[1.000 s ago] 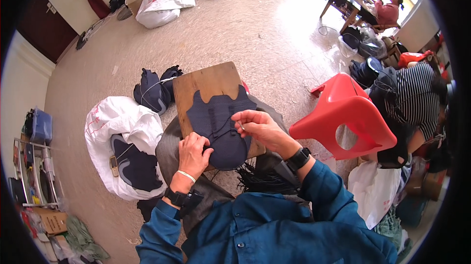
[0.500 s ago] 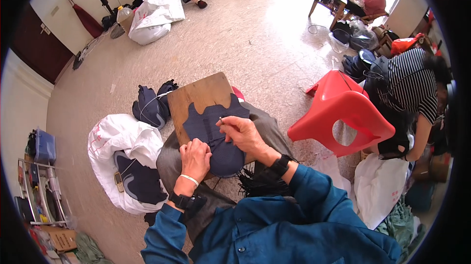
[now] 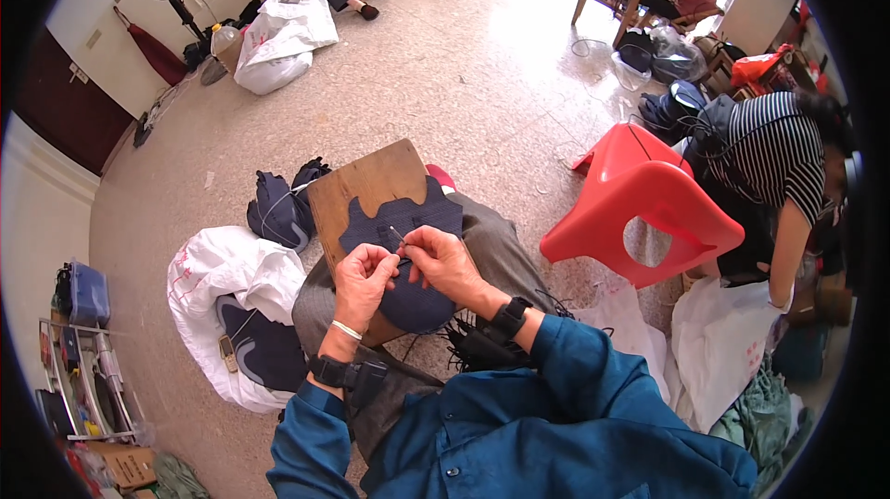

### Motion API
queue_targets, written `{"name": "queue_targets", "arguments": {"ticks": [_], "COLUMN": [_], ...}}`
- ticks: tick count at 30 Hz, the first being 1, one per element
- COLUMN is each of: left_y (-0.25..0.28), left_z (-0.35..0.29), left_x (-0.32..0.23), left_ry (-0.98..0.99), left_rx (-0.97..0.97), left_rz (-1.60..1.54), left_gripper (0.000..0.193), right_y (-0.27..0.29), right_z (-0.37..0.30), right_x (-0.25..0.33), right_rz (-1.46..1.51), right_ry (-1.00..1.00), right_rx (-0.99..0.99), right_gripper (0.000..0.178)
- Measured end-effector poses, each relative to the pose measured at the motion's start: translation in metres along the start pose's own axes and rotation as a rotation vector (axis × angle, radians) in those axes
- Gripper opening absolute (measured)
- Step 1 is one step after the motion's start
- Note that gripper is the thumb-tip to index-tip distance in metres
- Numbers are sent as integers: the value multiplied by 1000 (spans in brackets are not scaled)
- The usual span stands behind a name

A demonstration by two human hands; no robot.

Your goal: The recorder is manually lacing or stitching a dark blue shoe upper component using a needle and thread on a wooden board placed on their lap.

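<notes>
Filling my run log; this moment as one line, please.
left hand: fingertips pinched | right hand: holding thin needle-like tool | dark-blue fabric piece: beneath hands, partly on brown wooden board

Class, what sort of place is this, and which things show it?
Probably a handwork workshop: a dark shaped piece lies on a wooden board, with a tied dark bundle and a white sack nearby.

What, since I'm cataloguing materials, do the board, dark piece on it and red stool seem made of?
Board: probably wood, dull, brown streaks. Dark piece: likely matte fabric, faintly ribbed; fibre unclear. Red stool: apparently moulded plastic, slightly glossy, smooth curves.
</notes>
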State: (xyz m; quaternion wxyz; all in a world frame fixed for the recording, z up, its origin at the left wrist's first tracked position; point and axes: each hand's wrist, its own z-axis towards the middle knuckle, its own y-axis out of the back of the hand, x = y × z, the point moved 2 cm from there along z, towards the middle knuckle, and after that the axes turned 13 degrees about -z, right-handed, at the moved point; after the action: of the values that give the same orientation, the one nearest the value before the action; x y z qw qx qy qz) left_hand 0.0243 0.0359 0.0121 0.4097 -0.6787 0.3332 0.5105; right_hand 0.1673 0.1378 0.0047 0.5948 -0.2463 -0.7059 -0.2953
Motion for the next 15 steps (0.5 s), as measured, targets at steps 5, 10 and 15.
{"name": "queue_targets", "arguments": {"ticks": [5,10,15], "left_y": [-3,-1,4], "left_z": [-7,-13,-10], "left_x": [-17,-22,-17], "left_ry": [-20,-63,-111], "left_rx": [-13,-52,-28], "left_rz": [144,162,164], "left_gripper": [9,9,11], "right_y": [-6,-8,-9], "right_z": [3,1,-4], "right_x": [-4,1,11], "right_rz": [149,130,61], "right_ry": [40,38,47], "right_rx": [171,161,147], "right_gripper": [13,13,13]}}
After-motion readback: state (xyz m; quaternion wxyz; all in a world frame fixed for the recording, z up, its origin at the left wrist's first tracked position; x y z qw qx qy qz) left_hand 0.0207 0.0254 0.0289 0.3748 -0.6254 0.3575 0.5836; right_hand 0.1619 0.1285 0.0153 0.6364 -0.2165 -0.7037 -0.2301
